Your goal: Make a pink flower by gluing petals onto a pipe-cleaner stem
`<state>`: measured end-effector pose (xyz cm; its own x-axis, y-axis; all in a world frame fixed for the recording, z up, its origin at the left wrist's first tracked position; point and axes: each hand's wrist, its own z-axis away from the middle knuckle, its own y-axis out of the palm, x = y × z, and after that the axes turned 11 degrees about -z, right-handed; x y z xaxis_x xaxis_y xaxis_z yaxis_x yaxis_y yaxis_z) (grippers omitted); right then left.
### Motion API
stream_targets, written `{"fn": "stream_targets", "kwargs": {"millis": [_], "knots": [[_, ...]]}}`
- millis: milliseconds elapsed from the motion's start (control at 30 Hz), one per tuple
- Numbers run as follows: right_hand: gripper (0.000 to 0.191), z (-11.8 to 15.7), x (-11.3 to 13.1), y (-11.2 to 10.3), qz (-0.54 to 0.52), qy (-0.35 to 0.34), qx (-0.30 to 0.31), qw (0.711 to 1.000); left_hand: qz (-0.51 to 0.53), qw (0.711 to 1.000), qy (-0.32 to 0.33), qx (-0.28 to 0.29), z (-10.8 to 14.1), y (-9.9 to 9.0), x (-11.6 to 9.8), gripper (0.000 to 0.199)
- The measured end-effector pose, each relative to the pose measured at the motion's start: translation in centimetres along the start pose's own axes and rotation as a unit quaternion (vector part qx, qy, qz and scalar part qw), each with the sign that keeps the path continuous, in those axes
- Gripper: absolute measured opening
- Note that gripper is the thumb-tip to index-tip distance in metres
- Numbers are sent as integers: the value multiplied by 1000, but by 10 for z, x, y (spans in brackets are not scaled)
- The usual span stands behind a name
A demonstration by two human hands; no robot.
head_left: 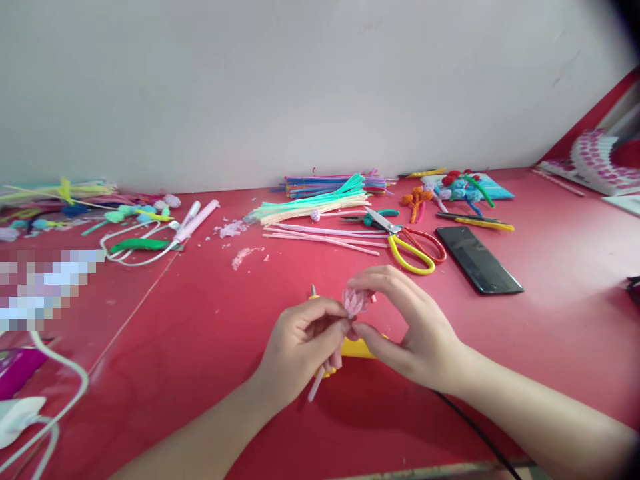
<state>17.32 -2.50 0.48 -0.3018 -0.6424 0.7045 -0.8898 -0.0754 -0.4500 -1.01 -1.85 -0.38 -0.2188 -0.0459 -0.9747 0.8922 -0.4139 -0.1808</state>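
A small pink pipe-cleaner flower [355,303] with pointed petals is between my two hands, above the red table. My left hand [305,333] is closed on its base with a thumb-and-finger pinch, and the pink stem [316,385] sticks out below this hand. From the right, my right hand [413,320] curls round the flower, its fingers along the top and its thumb near the base. Beneath the hands lies a yellow glue gun [359,349], partly hidden, its metal nozzle pointing away from me.
Beyond my hands lie scissors [413,250], teal-handled pliers [381,217], loose pink pipe cleaners [325,237] and bundles of coloured ones [320,203]. A black phone [477,259] is on the right. At left are a pink corded tool [196,223] and white cables [75,373].
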Motion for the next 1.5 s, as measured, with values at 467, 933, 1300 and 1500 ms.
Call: {"fn": "stream_targets", "kwargs": {"millis": [467,933,1300,1500], "knots": [[14,1,-11,2,105,106,155,976,153,988,-20,-6,-12,-13,-2,9],[32,10,-22,13,214,156,128,956,254,966,-42,-39,-21,-21,-2,9],[13,10,-18,-4,20,-2,5,1000,246,963,-37,-101,-24,-19,4,7],[24,13,-17,-1,45,1,24,999,240,965,-31,-100,-24,-18,6,11]]}}
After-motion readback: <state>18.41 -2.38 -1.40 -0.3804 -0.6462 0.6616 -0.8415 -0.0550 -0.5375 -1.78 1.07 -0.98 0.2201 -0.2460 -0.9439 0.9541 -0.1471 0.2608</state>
